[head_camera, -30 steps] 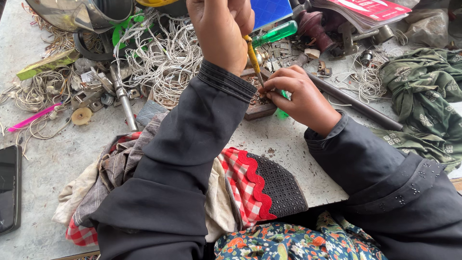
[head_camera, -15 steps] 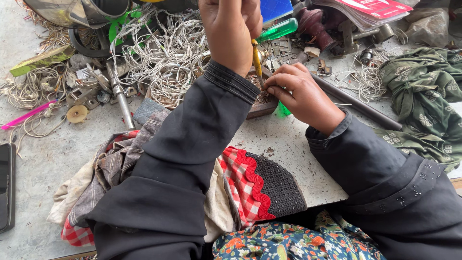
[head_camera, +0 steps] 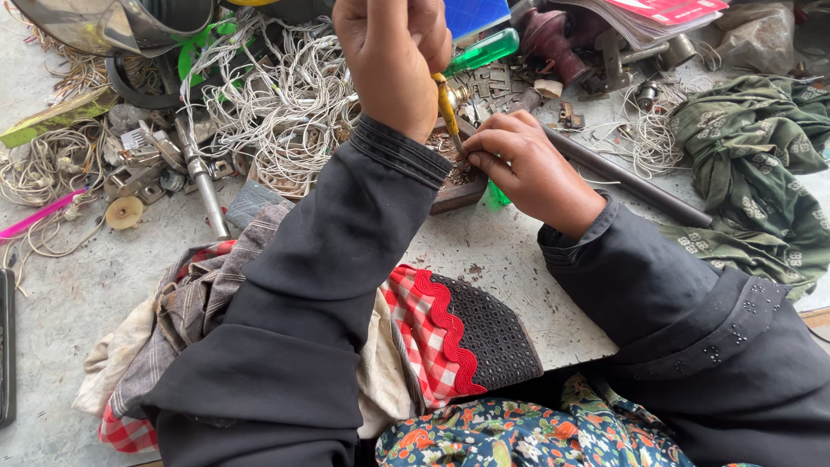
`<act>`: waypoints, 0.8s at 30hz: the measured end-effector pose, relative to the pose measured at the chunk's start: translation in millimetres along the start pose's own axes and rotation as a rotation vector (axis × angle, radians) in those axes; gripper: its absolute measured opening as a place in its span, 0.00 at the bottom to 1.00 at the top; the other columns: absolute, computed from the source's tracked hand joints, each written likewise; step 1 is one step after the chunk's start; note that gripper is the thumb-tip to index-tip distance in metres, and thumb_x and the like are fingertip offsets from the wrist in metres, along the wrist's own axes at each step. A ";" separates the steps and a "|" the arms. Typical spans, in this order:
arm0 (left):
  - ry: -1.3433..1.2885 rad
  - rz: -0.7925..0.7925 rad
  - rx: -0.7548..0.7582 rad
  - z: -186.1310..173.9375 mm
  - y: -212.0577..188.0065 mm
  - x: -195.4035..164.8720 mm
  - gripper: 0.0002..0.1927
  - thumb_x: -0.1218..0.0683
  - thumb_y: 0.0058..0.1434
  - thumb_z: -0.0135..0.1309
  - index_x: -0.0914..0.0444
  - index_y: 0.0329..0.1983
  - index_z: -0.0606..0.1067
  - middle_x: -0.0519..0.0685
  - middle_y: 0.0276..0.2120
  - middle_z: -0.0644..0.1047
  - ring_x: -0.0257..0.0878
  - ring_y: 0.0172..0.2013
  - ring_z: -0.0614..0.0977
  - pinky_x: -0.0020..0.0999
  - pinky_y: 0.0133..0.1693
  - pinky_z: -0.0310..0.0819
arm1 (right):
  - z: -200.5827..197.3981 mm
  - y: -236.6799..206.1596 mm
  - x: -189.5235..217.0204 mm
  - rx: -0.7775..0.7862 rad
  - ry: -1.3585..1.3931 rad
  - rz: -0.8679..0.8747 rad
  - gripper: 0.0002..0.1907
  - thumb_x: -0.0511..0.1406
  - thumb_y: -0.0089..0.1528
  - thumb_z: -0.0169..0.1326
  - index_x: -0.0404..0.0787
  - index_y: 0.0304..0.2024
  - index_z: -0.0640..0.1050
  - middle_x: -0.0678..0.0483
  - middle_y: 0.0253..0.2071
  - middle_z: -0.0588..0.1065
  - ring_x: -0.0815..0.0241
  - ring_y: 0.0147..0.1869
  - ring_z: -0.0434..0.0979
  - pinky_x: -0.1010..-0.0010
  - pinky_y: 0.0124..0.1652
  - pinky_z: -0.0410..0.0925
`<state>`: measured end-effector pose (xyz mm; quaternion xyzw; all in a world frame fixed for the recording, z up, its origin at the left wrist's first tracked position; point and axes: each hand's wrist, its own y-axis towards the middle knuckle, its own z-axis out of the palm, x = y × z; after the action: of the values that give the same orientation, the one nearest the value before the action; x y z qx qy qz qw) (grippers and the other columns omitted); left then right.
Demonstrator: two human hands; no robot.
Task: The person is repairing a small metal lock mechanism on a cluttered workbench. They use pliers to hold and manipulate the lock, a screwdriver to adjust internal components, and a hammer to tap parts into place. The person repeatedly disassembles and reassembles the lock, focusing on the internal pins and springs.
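Head view, nearest the lower edge: dark sleeves over a red checked cloth (head_camera: 415,337) with a scalloped red border, bunched on the grey table (head_camera: 510,259).

Further up, at centre frame, the right hand (head_camera: 527,169) rests with its fingers curled together, fingertips pressing on the near edge of a small dark block (head_camera: 458,186) whose top is strewn with fine brownish bits. The left hand (head_camera: 393,60) is above it at upper centre, fist clamped round the top of a yellow-handled tool (head_camera: 447,104), held nearly upright with its thin metal tip coming down onto the block just beside the right fingertips.

The tool looks light and stiff, its smooth handle possibly a little slippery; a grip high on the handle, as here, gives reach but less control at the tip. The block seems heavy and rigid enough to stay put under light pressure.

Beyond, a tangle of white wire (head_camera: 277,104) fills the upper left, a green-handled screwdriver (head_camera: 484,52) lies at upper centre, a dark rod (head_camera: 631,182) runs diagonally right of the hands, and a green cloth (head_camera: 752,164) is heaped at far right.
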<state>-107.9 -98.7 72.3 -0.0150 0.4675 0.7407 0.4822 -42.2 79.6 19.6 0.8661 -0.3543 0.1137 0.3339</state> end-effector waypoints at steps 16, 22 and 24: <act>0.336 0.178 0.024 -0.9 -2.6 5.2 0.16 0.46 0.79 0.46 0.62 0.40 0.66 0.48 0.22 0.64 0.39 0.16 0.64 0.34 0.20 0.54 | -5.8 0.1 6.5 -0.002 -0.029 0.012 0.09 0.33 0.61 0.62 0.40 0.44 0.82 0.52 0.44 0.76 0.48 0.53 0.70 0.57 0.54 0.63; 0.099 -0.062 -0.001 -8.2 -6.0 -4.6 0.21 0.43 0.82 0.47 0.59 0.34 0.65 0.44 0.21 0.56 0.32 0.18 0.53 0.32 0.22 0.43 | -1.7 -7.7 -2.4 -0.043 -0.017 0.020 0.09 0.33 0.60 0.61 0.43 0.43 0.82 0.53 0.45 0.75 0.49 0.55 0.70 0.58 0.56 0.64; 0.067 -0.137 0.040 -11.1 -11.0 -9.6 0.21 0.44 0.84 0.44 0.59 0.35 0.63 0.42 0.22 0.53 0.31 0.19 0.51 0.30 0.24 0.42 | 0.9 -9.9 -2.1 -0.061 0.004 0.026 0.08 0.33 0.61 0.60 0.43 0.44 0.81 0.54 0.45 0.74 0.50 0.56 0.69 0.60 0.57 0.65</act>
<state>-99.6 -112.2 63.2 -0.0622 0.4961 0.6954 0.5162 -36.9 85.4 13.1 0.8506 -0.3682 0.1089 0.3592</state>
